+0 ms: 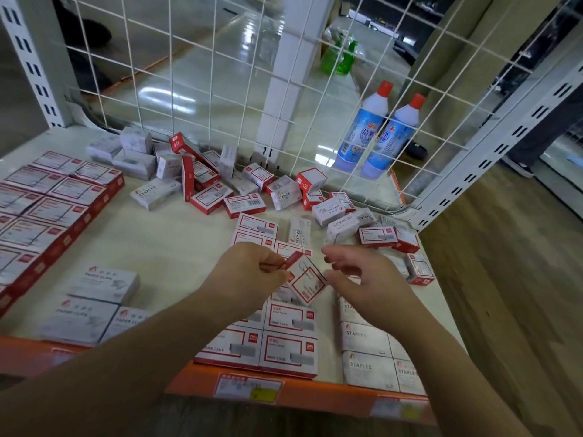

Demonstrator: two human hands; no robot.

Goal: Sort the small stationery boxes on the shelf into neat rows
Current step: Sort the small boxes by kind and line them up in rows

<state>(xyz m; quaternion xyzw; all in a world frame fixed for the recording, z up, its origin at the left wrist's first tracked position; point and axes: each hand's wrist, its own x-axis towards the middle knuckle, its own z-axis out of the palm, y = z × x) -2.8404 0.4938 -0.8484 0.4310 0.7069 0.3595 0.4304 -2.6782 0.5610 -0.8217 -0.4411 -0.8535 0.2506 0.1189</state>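
Your left hand [252, 266] is pinching a tilted red-and-white staple box [305, 280]; your right hand [356, 275] is hovering open beside it. Slipping, it could be scattering the neat row [288, 339] underneath.

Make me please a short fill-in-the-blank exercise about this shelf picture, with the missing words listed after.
1. The left hand pinches a small box printed white and ____.
2. The right hand holds ____.
3. Behind the wire mesh stand two blue bottles with ____ caps.
4. The grey boxes at the front right edge read ____.

Missing words: red; nothing; red; STAPLES
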